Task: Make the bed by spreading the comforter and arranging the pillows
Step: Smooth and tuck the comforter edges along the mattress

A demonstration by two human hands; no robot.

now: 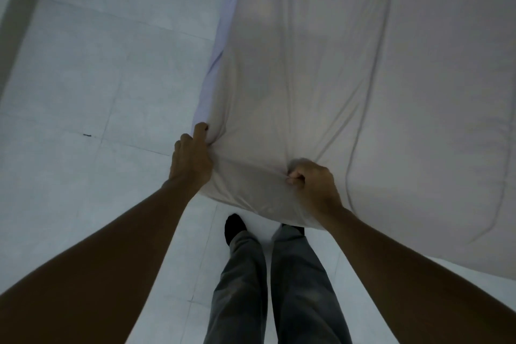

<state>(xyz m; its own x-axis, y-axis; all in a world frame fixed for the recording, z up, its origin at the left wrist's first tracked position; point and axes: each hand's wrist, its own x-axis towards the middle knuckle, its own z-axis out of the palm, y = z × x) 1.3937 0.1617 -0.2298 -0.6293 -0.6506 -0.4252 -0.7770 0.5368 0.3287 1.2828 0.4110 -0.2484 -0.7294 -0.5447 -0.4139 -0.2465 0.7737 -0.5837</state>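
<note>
A pale beige comforter (349, 78) covers the bed and fills the upper right of the head view. Long creases run across it toward my hands. My left hand (191, 160) grips the comforter's near corner at the bed's left edge. My right hand (312, 181) is clenched on a bunch of the same fabric a little to the right. The corner bulges and hangs over the bed's end between both hands. A strip of lighter lavender sheet (220, 50) shows along the left side under the comforter. No pillows are in view.
Pale tiled floor (97, 78) lies left of the bed and under me. My legs in grey trousers (251, 288) and dark socks stand at the bed's corner. A wall base or frame (19, 14) runs along the far left.
</note>
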